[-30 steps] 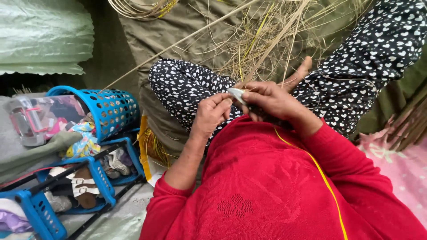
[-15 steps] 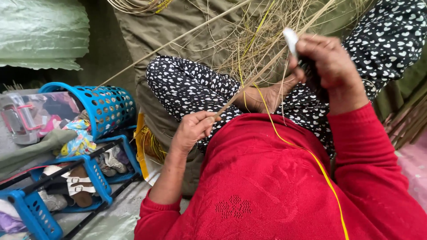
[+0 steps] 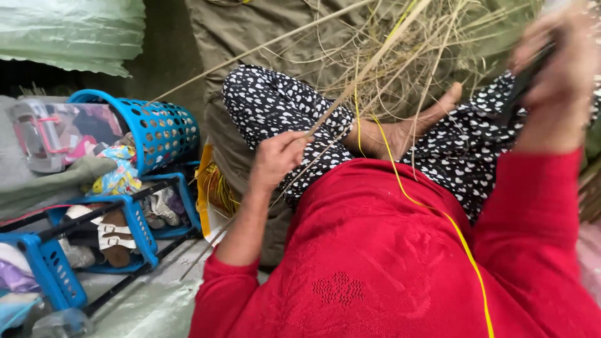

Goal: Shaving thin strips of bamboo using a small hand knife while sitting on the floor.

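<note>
Right hand (image 3: 560, 69) risen further, blurred, gripping dark tool; left hand (image 3: 278, 159) unmoved, pinching straw stalk (image 3: 369, 66).

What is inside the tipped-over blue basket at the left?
The blue basket lies on its side; colourful patterned cloth spills from its mouth beside a clear plastic container. Its perforated wall hides whatever lies deeper inside.

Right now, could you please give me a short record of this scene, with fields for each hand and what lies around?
left hand: pinches a dry straw stalk over the lap
right hand: raised, blurred, grips a dark tool
yellow strand: runs from the straw down over the red sweater
straw pile: on an olive cloth ahead
foot: bare, between the knees
blue basket: tipped on its side, left
blue rack: holds shoes
</note>
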